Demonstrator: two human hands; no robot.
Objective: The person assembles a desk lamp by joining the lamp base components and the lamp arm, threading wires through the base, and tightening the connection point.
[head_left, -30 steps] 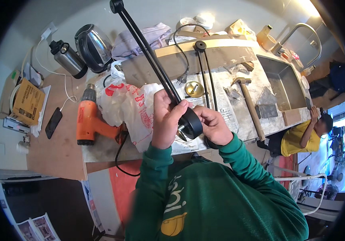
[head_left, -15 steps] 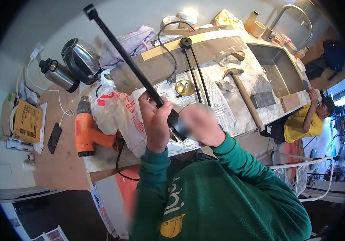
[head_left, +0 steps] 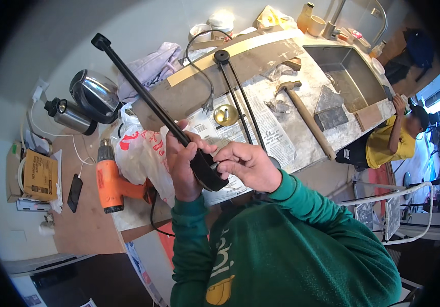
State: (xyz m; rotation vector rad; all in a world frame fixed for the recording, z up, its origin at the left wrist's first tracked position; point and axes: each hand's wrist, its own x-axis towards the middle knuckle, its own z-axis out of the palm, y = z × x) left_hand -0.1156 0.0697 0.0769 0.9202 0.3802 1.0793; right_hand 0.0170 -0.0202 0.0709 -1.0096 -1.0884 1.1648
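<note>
My left hand is wrapped round the lower part of a long black rod, which slants up to the far left. A wide round black base forms its near end. At that base my right hand has thumb and fingertips pinched together; whatever small piece they hold is too hidden to name. Beyond the hands, a brass-coloured dish with a central stem lies on newspaper. Next to it is a second black piece, two thin parallel rods joined at a round black end.
A hammer and grey tile pieces lie right of the newspaper, before a sink. An orange heat gun, plastic bag, kettle and phone are leftward. A person in yellow works at far right.
The black rod has shifted left and its far end has dipped. My right hand, blurred beside the base before, now pinches at it. The whole view has shifted slightly.
</note>
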